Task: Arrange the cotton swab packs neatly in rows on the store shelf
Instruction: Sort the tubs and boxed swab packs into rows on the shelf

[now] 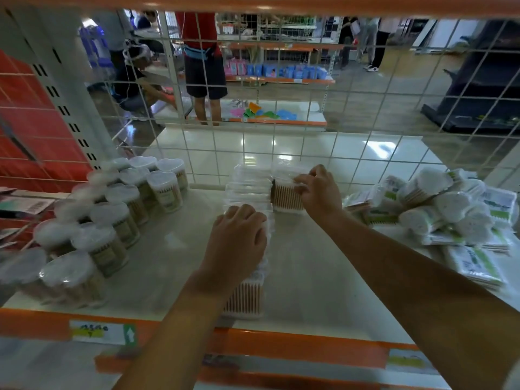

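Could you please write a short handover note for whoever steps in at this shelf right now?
Left hand: rests curled on top of the middle row of clear square packs, which runs front to back on the shelf.
Right hand: grips one square pack at the back by the wire grid, beside that row.
Done: heart-lidded tubs stand in rows on the left; one square-pack row is formed.
Left: seat the held pack to start a second row, then sort the loose pile of bagged packs on the right.
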A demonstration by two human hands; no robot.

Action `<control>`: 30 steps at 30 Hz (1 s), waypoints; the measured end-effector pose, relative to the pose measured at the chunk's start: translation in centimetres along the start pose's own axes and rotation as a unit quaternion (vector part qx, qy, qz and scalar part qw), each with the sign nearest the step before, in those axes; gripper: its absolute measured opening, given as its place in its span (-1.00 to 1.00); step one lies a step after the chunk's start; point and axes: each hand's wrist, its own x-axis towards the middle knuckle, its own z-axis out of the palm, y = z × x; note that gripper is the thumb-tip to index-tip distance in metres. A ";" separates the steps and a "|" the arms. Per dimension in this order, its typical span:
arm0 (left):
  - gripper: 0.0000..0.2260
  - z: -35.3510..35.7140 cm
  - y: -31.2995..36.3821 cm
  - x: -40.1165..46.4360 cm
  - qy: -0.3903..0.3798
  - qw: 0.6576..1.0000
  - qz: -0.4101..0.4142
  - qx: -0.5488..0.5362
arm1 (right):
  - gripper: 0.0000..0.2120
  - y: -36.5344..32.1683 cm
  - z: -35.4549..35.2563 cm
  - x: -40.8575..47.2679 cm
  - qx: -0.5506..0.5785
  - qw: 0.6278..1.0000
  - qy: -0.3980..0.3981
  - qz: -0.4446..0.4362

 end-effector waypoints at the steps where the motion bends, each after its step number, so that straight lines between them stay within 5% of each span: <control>1: -0.69 0.0 0.0 0.0 0.000 1.000 -0.001 0.006 | -0.71 -0.1 0.0 -0.1 -0.008 1.000 0.000 0.002; 10: -0.76 -1.5 2.0 1.5 0.009 0.999 0.025 0.045 | -0.52 -0.2 -1.8 -1.8 -0.044 0.999 0.012 -0.004; 21: -0.72 0.9 8.2 2.6 0.007 0.998 0.059 0.030 | -0.55 3.5 -5.0 -8.2 -0.054 0.995 -0.051 -0.065; 30: -0.69 4.5 14.8 1.9 -0.024 0.997 0.070 0.004 | -0.62 9.6 -7.4 -13.1 0.011 0.993 -0.025 -0.111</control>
